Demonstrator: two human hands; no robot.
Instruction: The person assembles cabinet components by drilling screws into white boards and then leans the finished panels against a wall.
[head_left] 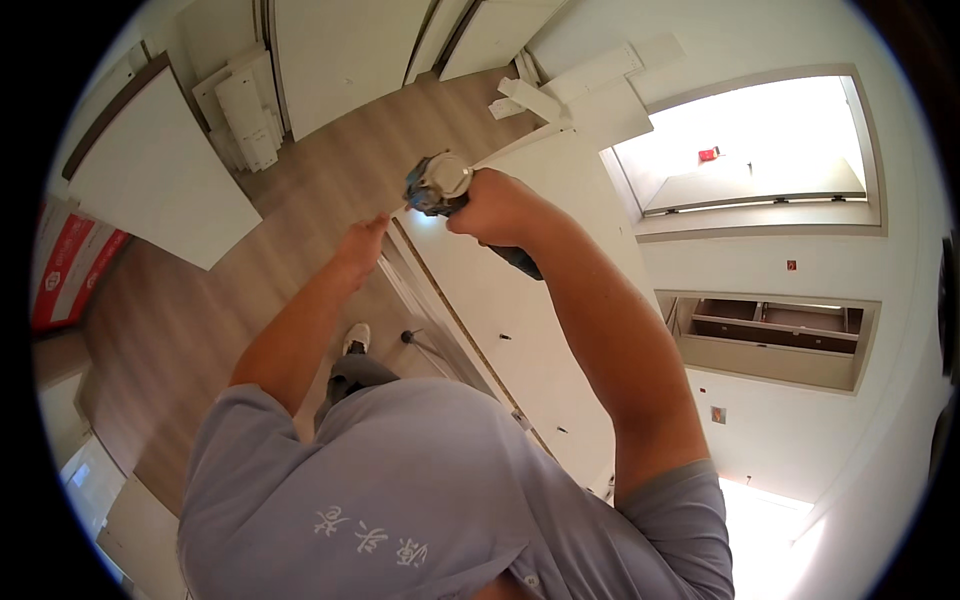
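A cordless drill (pixel 440 183) is gripped in my right hand (pixel 497 208), its lamp throwing a bright spot on the end of a white panel (pixel 540 250). The dark base of its handle shows below my wrist. Close to the drill's front, at the panel's far left corner, is my left hand (pixel 364 250). Its fingers are pinched together; anything between them is too small to make out. The drill's tip is hard to see. Small dark fittings (pixel 504 337) stand on the panel's face, and its left edge is a brownish strip.
Large white boards (pixel 165 160) lean at the left and far side. White strips (pixel 248 120) are stacked against the far wall. Red-and-white cartons (pixel 72 265) stand at the left. Wall openings (pixel 765 340) with cabinet parts are on the right. My shoe (pixel 356 338) rests on the wood-look floor.
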